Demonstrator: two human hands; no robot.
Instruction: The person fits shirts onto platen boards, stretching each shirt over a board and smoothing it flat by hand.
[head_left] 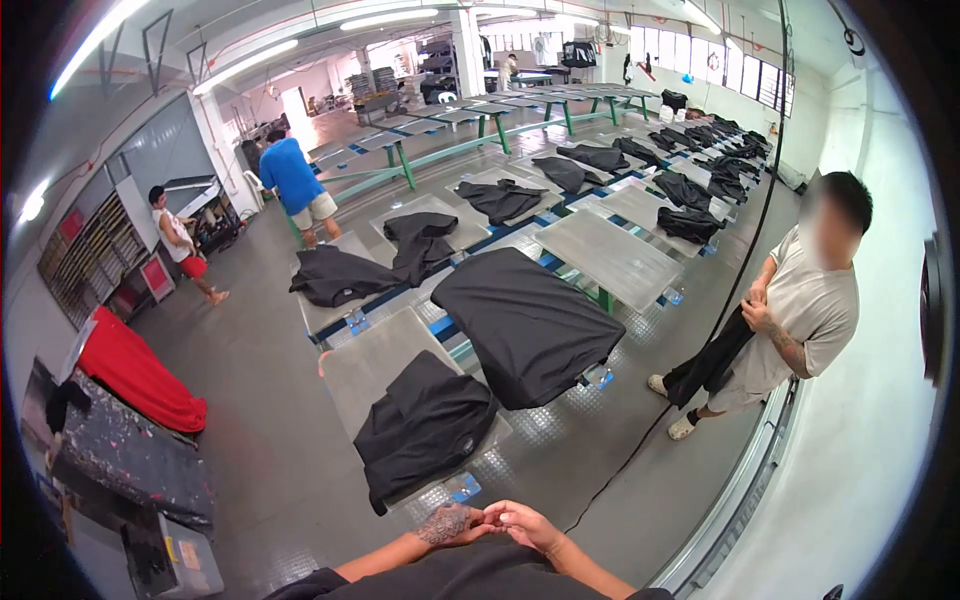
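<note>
My left hand [455, 524], tattooed across the back, meets my right hand [526, 524] in front of my body at the bottom of the view. The fingers of both hands are curled and pressed together at the tips. Anything small between them is hidden. Just beyond lies a crumpled black garment [425, 425] on a flat grey board [375, 350]; neither hand touches it. Beside it, another black garment [525, 325] is spread smoothly over its board.
Long rows of boards carry more black garments [500, 200]. A bare board [608, 258] sits at right. One person [815, 290] stands there holding black cloth [710, 360]. Two others [290, 175] are at left. A dark cable [720, 310] hangs down to the floor. Red cloth [140, 370] covers something left.
</note>
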